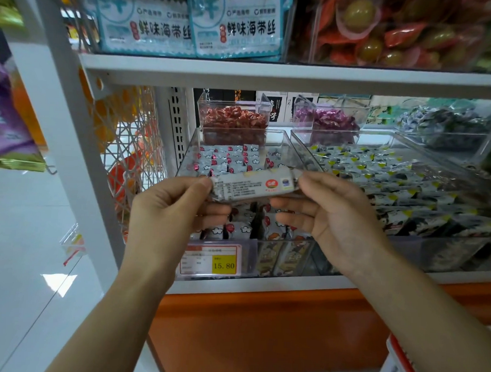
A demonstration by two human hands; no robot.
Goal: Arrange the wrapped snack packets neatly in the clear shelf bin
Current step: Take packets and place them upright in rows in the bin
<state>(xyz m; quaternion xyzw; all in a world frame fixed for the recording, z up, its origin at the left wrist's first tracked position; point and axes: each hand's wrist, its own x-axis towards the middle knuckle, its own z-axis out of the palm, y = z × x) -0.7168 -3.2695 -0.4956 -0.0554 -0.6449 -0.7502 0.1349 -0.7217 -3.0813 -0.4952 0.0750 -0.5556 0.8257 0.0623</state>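
I hold one long grey-white snack packet (252, 186) with a red logo level in front of the clear shelf bin (285, 142). My left hand (173, 210) pinches its left end and my right hand (336, 212) pinches its right end. The bin holds rows of small white packets with red spots (228, 157) at the back. More of the same packets (236, 230) lie at the front, below my hands. My hands and the held packet hide the bin's middle.
A second clear bin (394, 175) of dark wrapped snacks stands to the right. Small tubs of red (233, 120) and purple (326, 119) candies sit behind. A yellow 15.80 price tag (224, 265) hangs on the shelf front. A wire basket (133, 141) is on the left, with a shelf board close overhead.
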